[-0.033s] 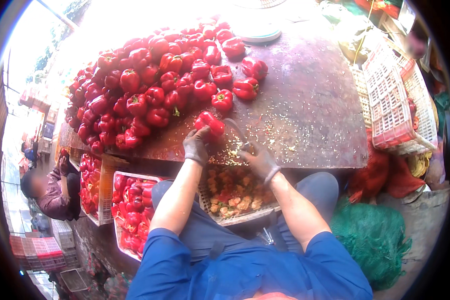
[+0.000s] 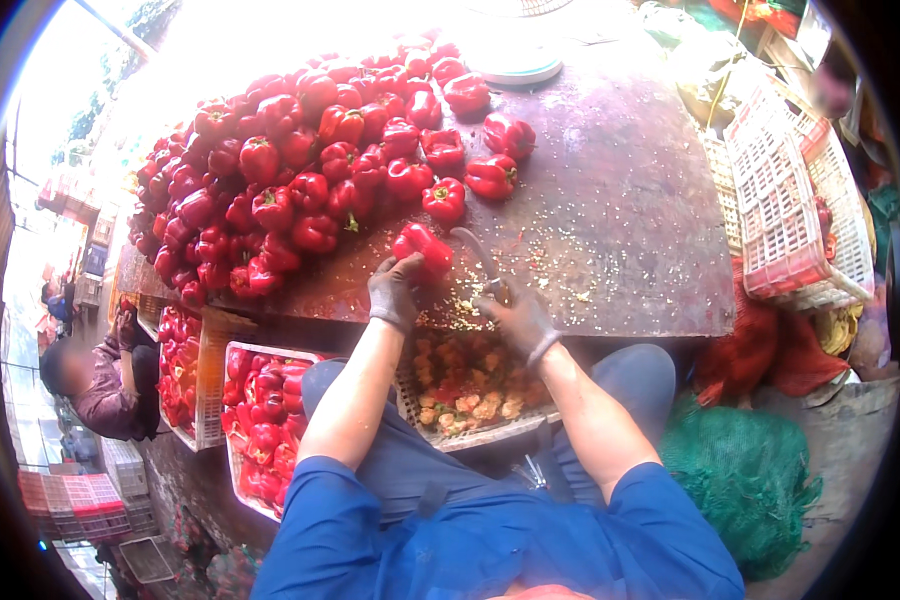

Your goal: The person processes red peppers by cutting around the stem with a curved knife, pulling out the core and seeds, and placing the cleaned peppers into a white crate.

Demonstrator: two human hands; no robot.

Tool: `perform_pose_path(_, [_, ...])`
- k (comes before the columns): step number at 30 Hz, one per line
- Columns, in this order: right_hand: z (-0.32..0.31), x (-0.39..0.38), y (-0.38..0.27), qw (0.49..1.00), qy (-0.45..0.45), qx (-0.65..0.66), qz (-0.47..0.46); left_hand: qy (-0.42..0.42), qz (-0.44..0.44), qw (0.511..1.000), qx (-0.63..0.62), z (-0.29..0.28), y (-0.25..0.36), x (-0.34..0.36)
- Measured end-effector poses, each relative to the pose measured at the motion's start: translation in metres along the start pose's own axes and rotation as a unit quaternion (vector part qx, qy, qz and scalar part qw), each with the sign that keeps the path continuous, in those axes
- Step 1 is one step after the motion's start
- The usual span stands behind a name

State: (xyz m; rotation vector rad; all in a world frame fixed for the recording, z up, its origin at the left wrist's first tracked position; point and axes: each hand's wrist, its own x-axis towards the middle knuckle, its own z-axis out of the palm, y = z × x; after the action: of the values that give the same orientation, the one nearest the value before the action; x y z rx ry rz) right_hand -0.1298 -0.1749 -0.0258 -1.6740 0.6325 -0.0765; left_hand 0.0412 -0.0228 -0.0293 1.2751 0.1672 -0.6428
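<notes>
Gloved in grey, my left hand [image 2: 394,290] grips a red bell pepper [image 2: 425,250] just above the table's near edge. My right hand [image 2: 522,318], also gloved, is closed around the handle of a curved knife [image 2: 489,262]. The hooked grey blade rises beside the pepper's right side, with a small gap between them. Pale seeds lie scattered on the table [image 2: 620,220] around both hands. Below the table edge, between my knees, a crate [image 2: 475,438] holds cut-out pepper cores [image 2: 482,404].
A large heap of red bell peppers [image 2: 280,180] covers the table's left side. Crates of peppers [image 2: 260,420] stand at left, near a seated person [image 2: 105,385]. White crates [image 2: 770,190] and a green net sack [image 2: 735,480] are at right. A round pale object [image 2: 520,68] sits at the back.
The curved blade has tipped slightly more upright in my right hand. The held pepper has shifted a touch to the right with my left hand.
</notes>
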Motion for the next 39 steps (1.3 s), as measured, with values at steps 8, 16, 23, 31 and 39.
perform_pose_path(8, [0.006, 0.020, 0.016, 0.989, 0.049, 0.105, -0.093, -0.194, -0.028, 0.976, 0.098, 0.025, -0.010, -0.035])
perform_pose_path(16, [-0.002, 0.006, 0.002, 0.929, -0.003, 0.369, 0.025, -0.230, 0.001, 0.971, 0.059, 0.024, -0.021, -0.034])
perform_pose_path(23, [-0.012, 0.010, 0.031, 0.835, -0.127, 0.523, 0.113, -0.275, -0.018, 0.958, -0.077, 0.031, -0.020, -0.045])
perform_pose_path(31, [-0.003, 0.023, 0.043, 0.869, -0.082, 0.484, 0.065, -0.263, 0.141, 0.928, 0.224, 0.030, -0.010, -0.056])
perform_pose_path(39, [-0.012, 0.029, 0.030, 0.974, 0.051, 0.212, -0.054, -0.181, 0.230, 0.897, 0.332, 0.038, -0.016, -0.048])
